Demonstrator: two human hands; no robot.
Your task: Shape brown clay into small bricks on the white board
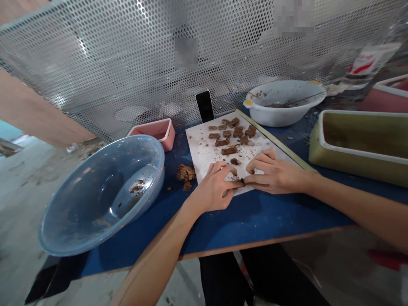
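My left hand (218,187) and my right hand (270,173) meet at the near edge of a white board (199,146). Their fingers are curled, and the fingertips press from both sides on a small piece of brown clay (242,181), mostly hidden by them. Just beyond my fingers lies a little dark clay lump (235,161). Farther up the board are several shaped clay pieces, among them a short bar (229,150) and a chunky block (238,131). Crumbs are scattered between them. Left of the board, a rough clay mass (185,173) sits on the blue table.
A large blue basin (63,212) stands at the left, with a pink tub (170,136) behind it. A phone (204,106) leans on the mesh at the back. To the right are a white basin (277,117), a green planter (357,159) and a yellowish strip (277,142).
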